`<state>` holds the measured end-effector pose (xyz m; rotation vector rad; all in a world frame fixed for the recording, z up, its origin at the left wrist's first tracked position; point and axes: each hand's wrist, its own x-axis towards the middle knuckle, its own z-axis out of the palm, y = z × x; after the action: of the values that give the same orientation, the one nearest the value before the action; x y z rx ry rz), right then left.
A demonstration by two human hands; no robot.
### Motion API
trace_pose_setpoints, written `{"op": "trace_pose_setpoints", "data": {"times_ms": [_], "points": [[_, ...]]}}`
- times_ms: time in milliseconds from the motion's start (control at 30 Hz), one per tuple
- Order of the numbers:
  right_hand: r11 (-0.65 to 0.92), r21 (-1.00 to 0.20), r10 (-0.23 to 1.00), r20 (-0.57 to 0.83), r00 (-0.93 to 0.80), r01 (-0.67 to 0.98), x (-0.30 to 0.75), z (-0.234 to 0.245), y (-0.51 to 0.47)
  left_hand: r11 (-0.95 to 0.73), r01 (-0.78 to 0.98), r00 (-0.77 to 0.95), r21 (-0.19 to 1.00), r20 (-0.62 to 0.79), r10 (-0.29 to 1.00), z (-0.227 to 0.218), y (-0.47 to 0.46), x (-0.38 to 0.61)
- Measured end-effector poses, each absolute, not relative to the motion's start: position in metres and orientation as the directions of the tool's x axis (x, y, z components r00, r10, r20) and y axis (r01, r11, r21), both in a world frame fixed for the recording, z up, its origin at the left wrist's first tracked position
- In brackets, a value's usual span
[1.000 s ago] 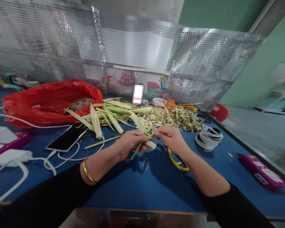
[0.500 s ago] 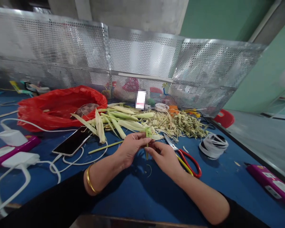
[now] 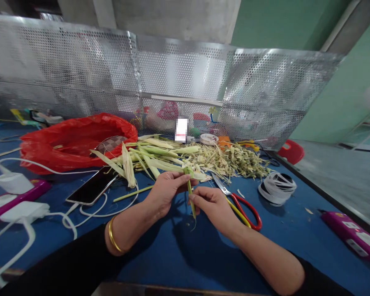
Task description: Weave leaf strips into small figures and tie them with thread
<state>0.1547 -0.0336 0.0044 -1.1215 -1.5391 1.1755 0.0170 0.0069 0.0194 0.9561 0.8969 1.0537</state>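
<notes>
My left hand (image 3: 166, 191) pinches the upper end of a thin green plant stalk (image 3: 190, 192) above the blue table (image 3: 203, 250). My right hand (image 3: 211, 205) grips the same stalk lower down, thumb and fingers closed round it. The stalk hangs nearly upright between them, its tip trailing a thin fibre. Behind the hands lies a heap of pale green stalks (image 3: 154, 154) and a pile of stripped husk scraps (image 3: 234, 158). Red-handled scissors (image 3: 240, 203) lie just right of my right hand.
A red plastic bag (image 3: 77, 137) sits at the left. A phone (image 3: 92, 187) with white cables (image 3: 105, 207), a white charger (image 3: 12, 183) and purple devices (image 3: 351, 236) lie around. A roll of white band (image 3: 277, 183) is at the right. A perforated metal screen (image 3: 172, 90) closes the back.
My right hand has slid down the stalk, which now hangs more upright. The scissors, hidden under the hand a second ago, now lie uncovered at its right.
</notes>
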Motion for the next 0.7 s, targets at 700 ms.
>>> {"op": "trace_pose_setpoints", "data": {"times_ms": [700], "points": [[0.102,-0.988,0.981,0.081,-0.175,0.114,0.153,-0.003,-0.031,0.157,-0.199,0.348,0.967,-0.080,0.934,0.016,0.000,0.021]]}}
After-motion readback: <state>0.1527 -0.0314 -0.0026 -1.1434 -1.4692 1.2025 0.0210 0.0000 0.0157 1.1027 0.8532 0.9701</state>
